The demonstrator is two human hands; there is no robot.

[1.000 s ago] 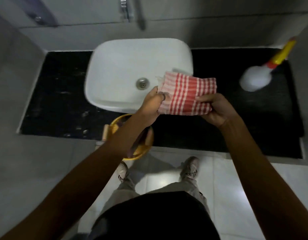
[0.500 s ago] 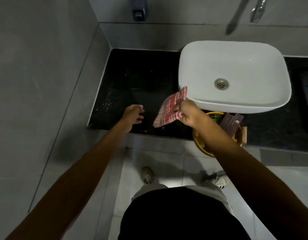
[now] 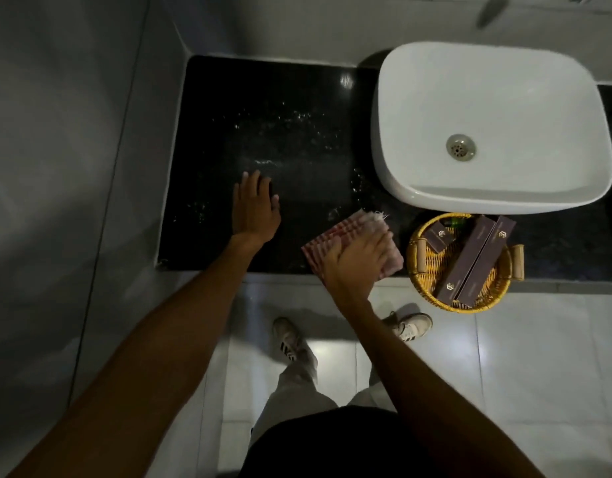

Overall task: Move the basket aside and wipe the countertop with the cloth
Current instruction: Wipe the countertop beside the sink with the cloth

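The black countertop (image 3: pixel 283 108) carries water droplets left of the basin. My right hand (image 3: pixel 358 260) presses the red-and-white checked cloth (image 3: pixel 335 232) flat on the counter near its front edge. My left hand (image 3: pixel 254 208) rests palm down on the counter with fingers spread, apart from the cloth. The yellow wicker basket (image 3: pixel 425 284) sits at the front edge just right of the cloth, under the basin's rim, holding dark purple boxes (image 3: pixel 476 260).
A white vessel basin (image 3: pixel 490 98) fills the right part of the counter. Grey tiled walls bound the counter at left and back. A tap (image 3: pixel 492 10) shows at the top right. My shoes (image 3: pixel 290 339) stand on the pale floor tiles below.
The view has swung left along the counter. My left hand let go of the cloth and came down flat on the counter. My right hand lowered the cloth onto the counter beside the basket.
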